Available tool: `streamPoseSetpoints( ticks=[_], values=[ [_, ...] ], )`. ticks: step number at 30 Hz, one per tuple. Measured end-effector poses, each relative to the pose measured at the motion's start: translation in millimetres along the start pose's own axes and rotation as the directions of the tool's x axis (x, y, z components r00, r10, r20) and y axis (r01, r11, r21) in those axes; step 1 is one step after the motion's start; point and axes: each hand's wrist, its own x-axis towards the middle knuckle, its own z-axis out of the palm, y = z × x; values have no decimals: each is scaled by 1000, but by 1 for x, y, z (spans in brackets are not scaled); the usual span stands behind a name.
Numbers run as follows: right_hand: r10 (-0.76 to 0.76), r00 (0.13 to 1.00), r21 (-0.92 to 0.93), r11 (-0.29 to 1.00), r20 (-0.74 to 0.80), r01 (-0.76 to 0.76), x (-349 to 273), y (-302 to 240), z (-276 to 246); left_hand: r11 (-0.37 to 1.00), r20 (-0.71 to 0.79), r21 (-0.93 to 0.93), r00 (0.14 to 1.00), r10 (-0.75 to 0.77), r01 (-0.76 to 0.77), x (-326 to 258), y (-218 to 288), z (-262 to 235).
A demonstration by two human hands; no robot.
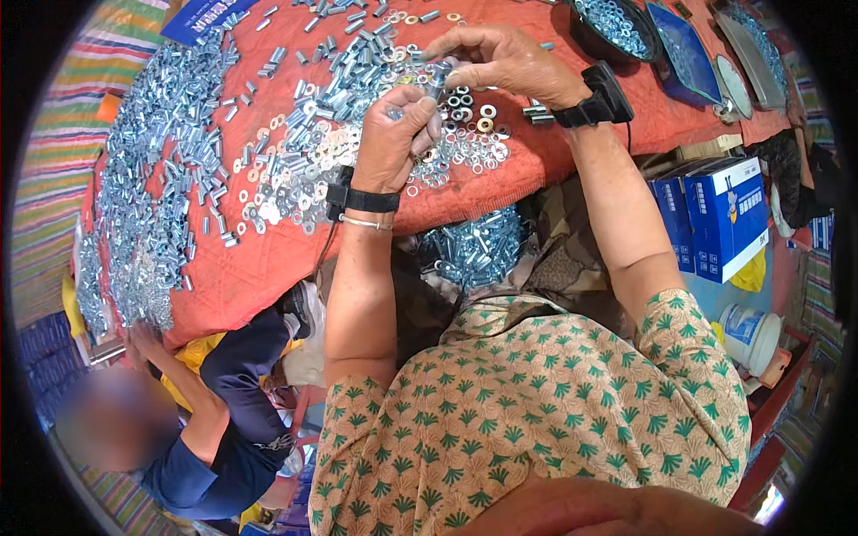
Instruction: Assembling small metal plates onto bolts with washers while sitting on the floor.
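Above the near part of the red-covered table, my left hand [399, 132] is closed, with thumb and fingers pinching a small shiny metal sleeve [435, 87]. My right hand [508, 68] reaches in from the right. Its thumb and finger close around the sleeve's upper end, and any smaller part between them is too small to make out. Beneath and around both hands lie loose washers [299, 174], silver and some brass-coloured. Rings [474, 154] are scattered just past the table's front edge side. More metal sleeves [353, 73] lie in a heap left of my hands.
A large heap of metal sleeves [165, 116] covers the table's left. At the far right stand a black bowl [648, 45] of rings and a blue tray [684, 58]. More metal pieces [478, 250] sit at my lap. Blue boxes [710, 219] stand right; another person [210, 438] works lower left.
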Motion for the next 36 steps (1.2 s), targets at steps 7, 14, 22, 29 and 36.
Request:
streamPoseSetpoints(
  ticks=[7,14,22,29,36],
  values=[
    [-82,997,-187,979,-6,80,-1,6,-7,997,-9,78,1000,5,-4,1,0,1],
    [-233,970,-328,913,68,242,-1,8,-14,997,21,67,999,-41,40,2,1,-3],
    [-274,959,-459,863,-69,213,8,18,0,962,-128,239,978,167,-133,2,-7,6],
    [-110,994,103,989,28,107,2,14,-1,985,-51,154,995,90,-82,0,-3,2],
    [-322,937,-328,907,-134,265,12,16,12,955,-136,234,967,217,-182,-2,-5,6]
  ],
)
